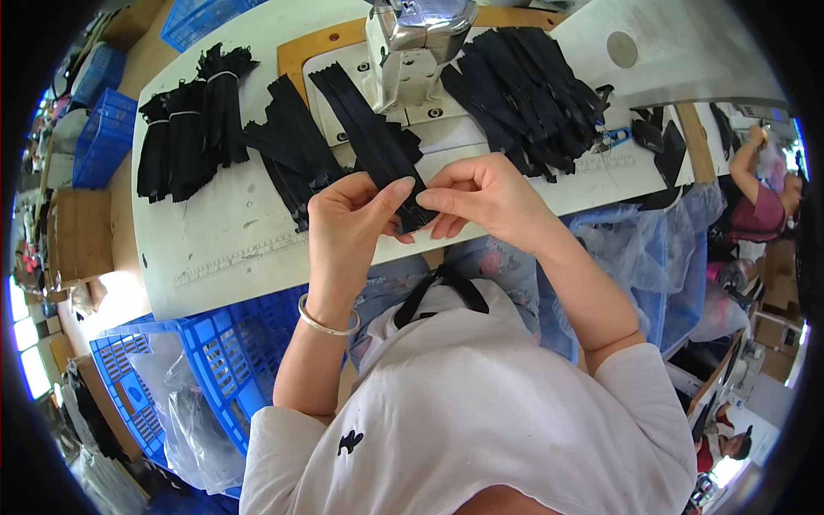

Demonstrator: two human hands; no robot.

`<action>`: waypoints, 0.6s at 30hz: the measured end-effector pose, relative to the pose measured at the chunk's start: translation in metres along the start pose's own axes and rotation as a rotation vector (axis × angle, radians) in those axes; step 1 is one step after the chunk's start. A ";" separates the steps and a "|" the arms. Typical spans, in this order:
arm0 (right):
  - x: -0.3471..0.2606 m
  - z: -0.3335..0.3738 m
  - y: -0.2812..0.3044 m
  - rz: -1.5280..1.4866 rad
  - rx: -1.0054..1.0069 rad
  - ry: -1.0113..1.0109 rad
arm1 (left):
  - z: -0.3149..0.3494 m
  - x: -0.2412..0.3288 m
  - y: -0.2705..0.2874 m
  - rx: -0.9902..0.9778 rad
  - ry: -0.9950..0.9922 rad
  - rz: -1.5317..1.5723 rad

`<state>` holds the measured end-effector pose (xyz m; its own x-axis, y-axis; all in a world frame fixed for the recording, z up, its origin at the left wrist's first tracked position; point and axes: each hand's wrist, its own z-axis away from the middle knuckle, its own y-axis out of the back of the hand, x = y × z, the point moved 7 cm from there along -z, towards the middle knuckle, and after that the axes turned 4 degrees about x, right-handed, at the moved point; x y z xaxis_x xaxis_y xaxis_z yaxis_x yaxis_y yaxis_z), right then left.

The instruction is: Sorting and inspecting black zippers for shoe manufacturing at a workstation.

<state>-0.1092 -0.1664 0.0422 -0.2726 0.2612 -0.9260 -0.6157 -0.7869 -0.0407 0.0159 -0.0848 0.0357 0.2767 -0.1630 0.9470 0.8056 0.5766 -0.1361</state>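
Observation:
A black zipper (371, 137) stretches from my fingers up toward the base of the sewing machine (403, 64). My left hand (354, 215) pinches its near end between thumb and fingers. On the other side of that same end, my right hand (481, 197) is closed, thumb and fingertips on the zipper's edge. Left of it lies a loose pile of black zippers (296, 142), partly behind my left hand. A larger fanned pile of zippers (528, 99) spreads to the right of the machine. Tied bundles of black zippers (184, 142) rest at the table's left.
Along the front edge of the white table (219, 232) runs a printed ruler strip. Small blue-handled snips (616, 136) lie at the right. Below stand a blue crate (202, 369) at left and a plastic-lined blue bin (657, 257) at right. Another person (764, 197) sits far right.

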 end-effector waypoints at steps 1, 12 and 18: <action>0.001 0.000 0.001 -0.003 0.002 0.000 | 0.000 0.000 0.000 0.008 -0.006 -0.010; -0.002 0.001 -0.002 -0.038 -0.041 0.039 | 0.000 0.003 0.000 0.026 -0.024 -0.031; -0.012 0.007 -0.002 -0.024 -0.017 0.083 | -0.017 0.025 0.000 0.023 -0.103 -0.033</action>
<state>-0.1099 -0.1637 0.0563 -0.1955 0.2335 -0.9525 -0.6085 -0.7906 -0.0689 0.0320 -0.1024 0.0543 0.1937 -0.1002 0.9759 0.8008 0.5908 -0.0983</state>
